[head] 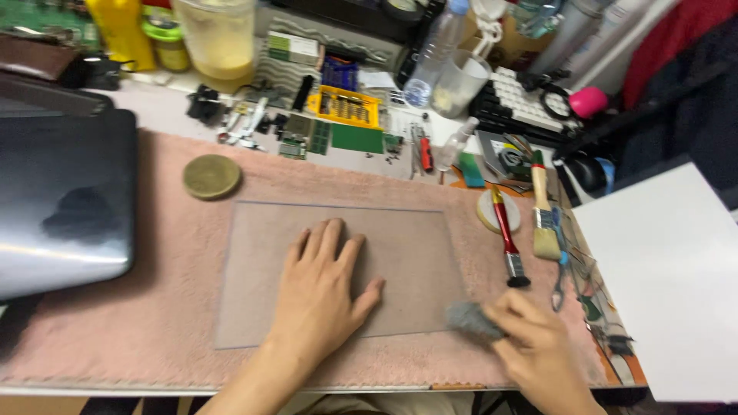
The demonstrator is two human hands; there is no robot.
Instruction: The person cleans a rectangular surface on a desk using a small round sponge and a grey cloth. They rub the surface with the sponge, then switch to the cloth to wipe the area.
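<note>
**A:** Cluttered workbench, pink fuzzy mat (154, 307) covering most of it. What's lying on the mat?

**B:** Clear rectangular sheet (261, 253), lying flat at the middle of the mat. Left hand (319, 288) is pressing down on it, palm flat, fingers spread, gripping nothing. Looks like it's pinning the sheet so it isn't sliding.

**A:** Right hand?

**B:** Right hand (538, 346) is pinching a small grey wad (473, 319), fingers closed around it. Wad is touching the sheet's lower right corner. Blurry, so I can't tell cloth from steel wool.

**A:** Nearby stuff?

**B:** Red-handled brush (507, 230) is resting just right of the sheet, its handle end lying on a white round disc (484, 215). Pale wooden paintbrush (543, 211) is sitting beside it. Olive round puck (211, 177) is sitting on the mat beyond the sheet's upper left corner. Closed dark laptop (65, 200) is sitting at far left, overlapping the mat edge.

**A:** Background?

**B:** Yellow bit tray (350, 106), green circuit boards (357, 138), clear bottle (434, 54), white keyboard (523, 96), all pushed back. White board (661, 269) is lying at right.
</note>
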